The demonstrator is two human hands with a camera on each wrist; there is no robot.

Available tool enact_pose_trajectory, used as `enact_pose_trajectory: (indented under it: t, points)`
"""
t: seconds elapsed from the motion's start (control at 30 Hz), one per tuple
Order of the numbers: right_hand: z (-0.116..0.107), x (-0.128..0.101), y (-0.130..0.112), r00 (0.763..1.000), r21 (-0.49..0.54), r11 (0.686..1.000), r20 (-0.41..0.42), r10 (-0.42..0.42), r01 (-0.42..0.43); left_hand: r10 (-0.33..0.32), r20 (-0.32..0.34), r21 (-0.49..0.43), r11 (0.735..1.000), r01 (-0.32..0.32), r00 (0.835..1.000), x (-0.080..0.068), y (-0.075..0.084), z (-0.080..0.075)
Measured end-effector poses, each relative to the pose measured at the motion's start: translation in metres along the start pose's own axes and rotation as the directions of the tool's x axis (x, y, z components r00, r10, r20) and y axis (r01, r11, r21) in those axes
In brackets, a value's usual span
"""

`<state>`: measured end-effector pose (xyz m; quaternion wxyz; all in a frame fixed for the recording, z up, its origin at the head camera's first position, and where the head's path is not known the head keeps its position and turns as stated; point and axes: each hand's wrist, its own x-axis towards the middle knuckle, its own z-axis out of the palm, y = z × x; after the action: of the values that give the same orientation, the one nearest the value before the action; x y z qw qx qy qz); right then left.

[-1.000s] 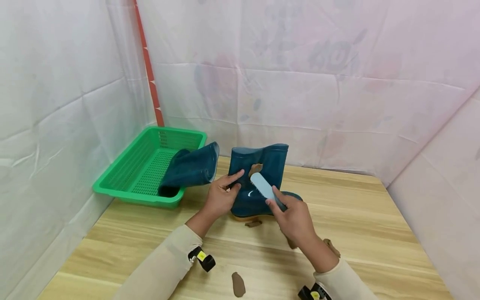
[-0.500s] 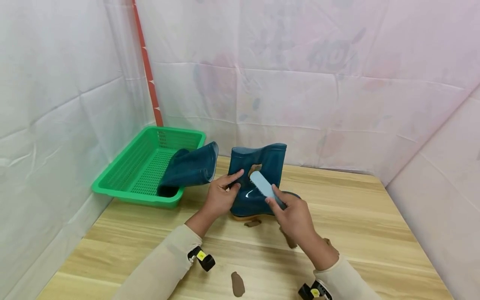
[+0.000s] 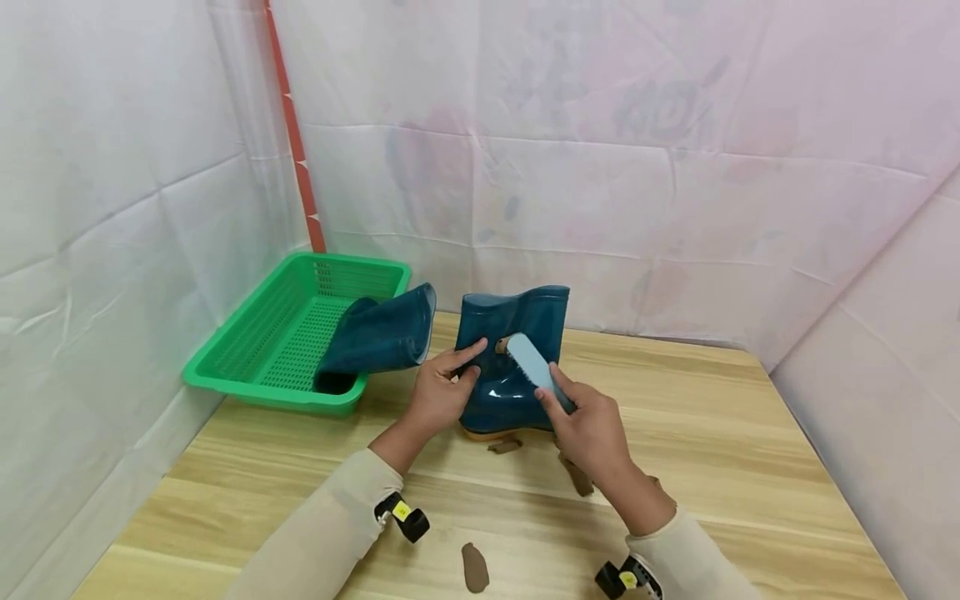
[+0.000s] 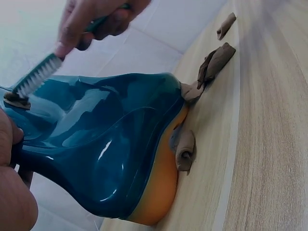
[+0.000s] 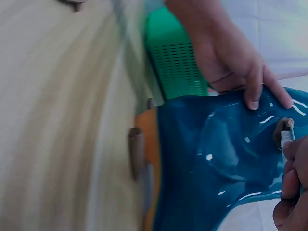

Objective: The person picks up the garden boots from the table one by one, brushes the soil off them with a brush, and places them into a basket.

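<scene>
**Layout of the work surface**

One boot [image 3: 513, 367] stands at the centre of the table [image 3: 712, 433]. Left of it, a second boot [image 3: 378, 340] lies in the basket [image 3: 262, 333]. Clay scraps [image 3: 475, 568] lie before the standing boot.

The head camera looks forward and down from behind the standing boot [image 3: 510, 367]. The left wrist camera sits low, close at the boot's heel side; the right wrist camera views it close. All three share that boot.
</scene>
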<state>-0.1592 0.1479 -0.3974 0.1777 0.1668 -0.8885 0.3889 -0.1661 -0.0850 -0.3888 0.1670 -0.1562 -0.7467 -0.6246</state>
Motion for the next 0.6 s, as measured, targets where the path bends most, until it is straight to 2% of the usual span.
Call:
enact_pose_trajectory:
  t: [0.07, 0.23, 0.3, 0.37, 0.47, 0.6]
  points:
    - [0.0007, -0.0034, 0.0022, 1.000, -0.012, 1.000, -0.012, -0.017, 0.017, 0.007, -0.001, 0.002, 1.000, -0.007, 1.000, 0.0002, -0.0006, 0.0002]
    - [-0.0041, -0.0022, 0.0025, 0.981, -0.002, 0.995, -0.162, -0.103, 0.104, 0.041, -0.035, 0.023, 0.999, -0.041, 0.999, 0.0017, -0.0041, 0.0021]
    - [-0.0059, -0.0003, 0.0005, 0.975, 0.009, 0.992, -0.187, -0.122, 0.126, 0.039, -0.048, 0.029, 0.999, -0.038, 0.998, 0.0021, -0.0062, 0.0031]
    - [-0.0059, 0.0004, -0.0020, 0.980, 0.015, 0.991, -0.157, -0.126, 0.130, 0.025, -0.051, 0.030, 0.999, -0.023, 0.998, 0.0021, -0.0083, 0.0039]
    - [-0.0026, -0.0008, -0.0029, 0.992, 0.005, 0.995, -0.069, -0.102, 0.102, 0.013, -0.046, 0.026, 1.000, -0.012, 0.999, 0.0016, -0.0094, 0.0045]
    - [0.0019, -0.0069, 0.0000, 0.997, -0.048, 0.995, 0.012, -0.082, 0.083, 0.010, -0.045, 0.020, 1.000, -0.009, 0.999, 0.0007, -0.0065, 0.0037]
